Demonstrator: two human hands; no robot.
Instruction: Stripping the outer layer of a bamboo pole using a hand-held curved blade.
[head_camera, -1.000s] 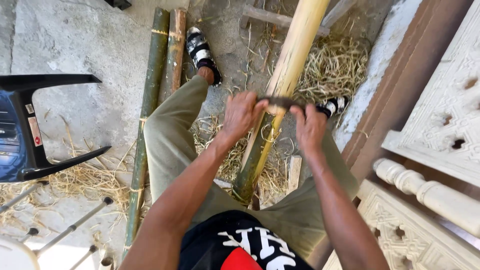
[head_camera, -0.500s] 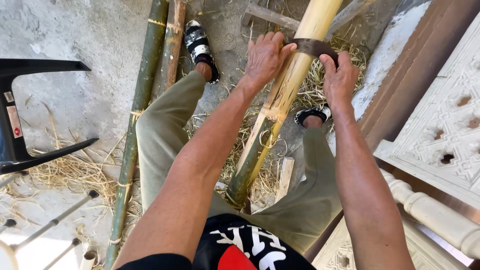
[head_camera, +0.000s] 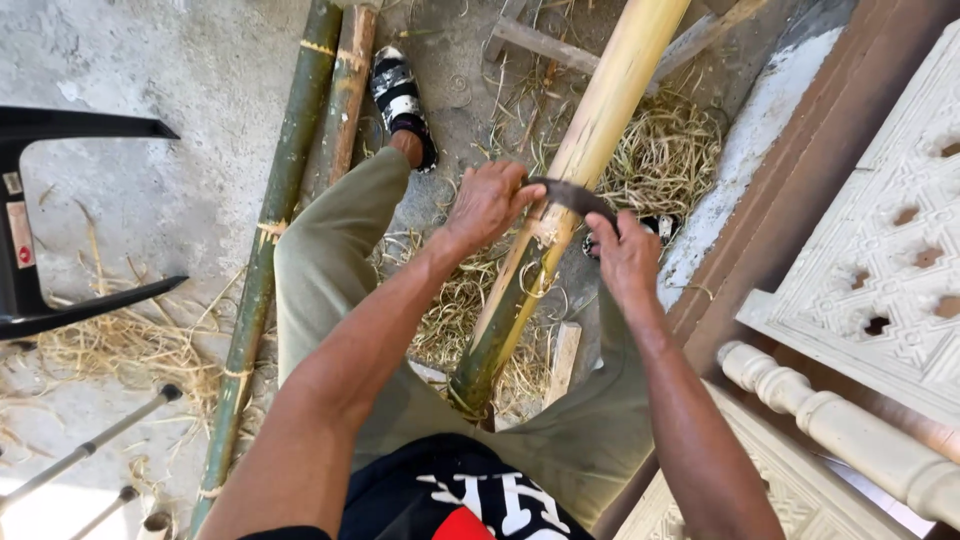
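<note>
— What does the pole (head_camera: 590, 150) look like?

— A thick bamboo pole, pale yellow where it is scraped, green at the lower end. It slants from top centre down between the person's knees, its green end near the lap. Thin curls of peel hang from it at the middle.

— And the hands?

— A dark curved blade (head_camera: 572, 196) lies across the pole. The left hand (head_camera: 490, 205) is clenched around one end of the blade, its fingers against the pole. The right hand (head_camera: 625, 260) grips the other end, just right of the pole.

— What is underfoot?

— Rough grey concrete (head_camera: 170, 170), strewn with straw-like shavings (head_camera: 670, 150), thickest under and beyond the pole. It is outdoors, in strong sun.

— What else is around?

— Two more green poles (head_camera: 280, 210) lie on the ground at the left, side by side, beside the left foot in a black-and-white sandal (head_camera: 400, 100). A black chair (head_camera: 50, 220) stands at the far left. On the right runs a brown wooden beam (head_camera: 800, 170), with white carved panels (head_camera: 880, 260) and a white turned baluster (head_camera: 840, 430) beyond it. Short wood scraps (head_camera: 562, 350) lie under the pole. Nothing blocks the hands.
</note>
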